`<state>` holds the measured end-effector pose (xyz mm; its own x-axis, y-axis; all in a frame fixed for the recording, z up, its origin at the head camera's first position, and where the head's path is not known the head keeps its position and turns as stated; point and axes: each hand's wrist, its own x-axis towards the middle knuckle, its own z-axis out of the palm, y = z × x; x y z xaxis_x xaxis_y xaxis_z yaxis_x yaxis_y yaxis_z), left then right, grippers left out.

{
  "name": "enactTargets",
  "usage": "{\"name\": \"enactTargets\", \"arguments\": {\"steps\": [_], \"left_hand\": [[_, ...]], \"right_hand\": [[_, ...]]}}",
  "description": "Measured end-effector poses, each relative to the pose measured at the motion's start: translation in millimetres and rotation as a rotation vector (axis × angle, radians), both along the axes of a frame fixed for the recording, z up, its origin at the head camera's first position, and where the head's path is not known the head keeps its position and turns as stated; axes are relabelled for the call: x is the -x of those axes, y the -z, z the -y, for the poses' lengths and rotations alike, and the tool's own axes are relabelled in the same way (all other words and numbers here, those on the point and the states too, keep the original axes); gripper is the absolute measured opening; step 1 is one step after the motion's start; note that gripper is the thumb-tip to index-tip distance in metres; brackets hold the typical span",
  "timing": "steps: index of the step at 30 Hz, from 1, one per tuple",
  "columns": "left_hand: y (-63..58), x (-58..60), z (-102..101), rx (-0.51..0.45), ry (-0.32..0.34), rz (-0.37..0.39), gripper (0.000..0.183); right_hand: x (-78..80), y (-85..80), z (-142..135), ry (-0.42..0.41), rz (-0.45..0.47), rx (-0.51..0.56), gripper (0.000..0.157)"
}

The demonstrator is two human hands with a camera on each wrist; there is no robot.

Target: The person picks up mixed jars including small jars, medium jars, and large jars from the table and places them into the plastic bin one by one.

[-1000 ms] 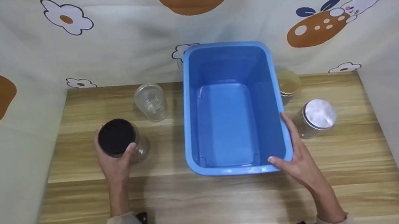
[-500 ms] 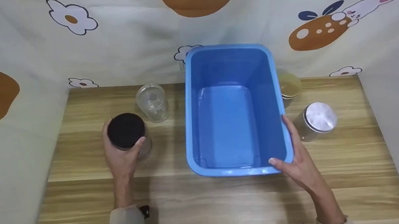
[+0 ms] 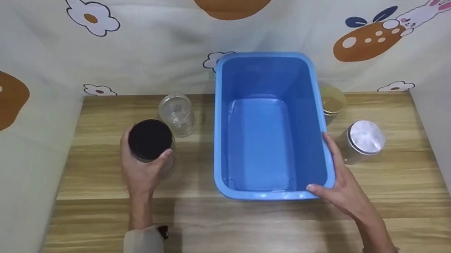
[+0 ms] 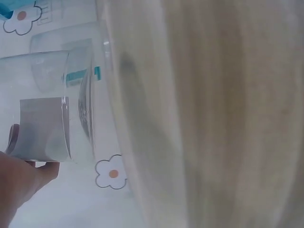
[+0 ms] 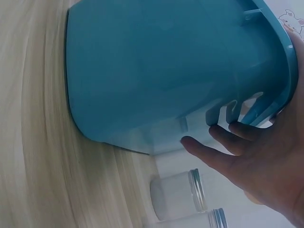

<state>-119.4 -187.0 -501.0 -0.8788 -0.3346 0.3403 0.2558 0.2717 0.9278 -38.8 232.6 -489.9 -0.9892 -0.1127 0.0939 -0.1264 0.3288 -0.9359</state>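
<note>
My left hand (image 3: 141,174) grips a clear jar with a black lid (image 3: 150,139) around its side, the thumb near the lid's edge. In the left wrist view, the base of this jar (image 4: 33,109) stands off the wooden tabletop (image 4: 213,118), with a gap between them. A deep blue plastic bin (image 3: 220,146) stands at the middle of the table, its inside bare. My right hand (image 3: 340,185) holds its near right corner, thumb over the rim and fingers along the outer wall. The right wrist view shows those fingertips (image 5: 190,142) against the bin's side.
A clear plastic jar (image 3: 177,115) stands between the held jar and the bin, at the back. Right of the bin are a jar with a yellowish lid (image 3: 334,100), partly hidden, and a silver-lidded jar (image 3: 366,137). Printed cloth walls (image 3: 153,32) enclose the table.
My left hand has raised the black-lidded jar and carried it right and away from me, nearer the clear jar. The right hand keeps its hold on the bin. The head view has shifted slightly.
</note>
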Motion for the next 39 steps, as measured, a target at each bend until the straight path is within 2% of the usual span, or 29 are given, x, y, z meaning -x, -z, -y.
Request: {"name": "enactTargets", "arguments": {"steps": [6, 10, 12, 14, 18, 22, 25, 29, 34, 39], "left_hand": [[-18.9, -2.7, -5.9, 0.043, 0.041, -0.078, 0.094], [-36.0, 1.2, -9.9, 0.11, 0.081, -0.137, 0.094], [-40.7, 4.1, -11.2, 0.152, 0.093, -0.156, 0.096], [-40.5, 6.7, -11.7, 0.192, 0.092, -0.157, 0.098], [-32.7, 12.9, -11.7, 0.267, 0.086, -0.152, 0.101], [-30.7, 18.5, -13.9, 0.341, 0.095, -0.2, 0.1], [-36.0, 22.0, -17.7, 0.378, 0.112, -0.261, 0.1], [-47.2, 26.3, -23.9, 0.435, 0.128, -0.303, 0.103], [-60.5, 32.7, -29.7, 0.515, 0.138, -0.334, 0.106], [-69.5, 36.4, -36.3, 0.525, 0.156, -0.324, 0.106]], "right_hand": [[1.8, -0.1, 0.2, -0.012, -0.015, -0.018, 0.11], [-1.2, -0.3, -0.5, 0.005, -0.003, -0.021, 0.11], [-2.5, 0.1, -0.5, 0.011, -0.002, -0.017, 0.111], [-2.7, 0.1, -0.7, 0.011, 0.002, -0.013, 0.111], [-1.6, 0.2, -0.5, 0.008, 0.009, -0.004, 0.111], [-0.2, 0.2, 0.4, 0.004, 0.009, 0.006, 0.111], [0.7, 0.2, 1.0, 0.0, 0.005, 0.006, 0.111], [0.9, 0.2, 0.7, 0.001, 0.0, 0.006, 0.111], [0.1, 0.3, 0.9, 0.006, -0.008, 0.016, 0.111], [0.4, 1.0, 1.6, 0.006, -0.009, 0.0, 0.11]]}}
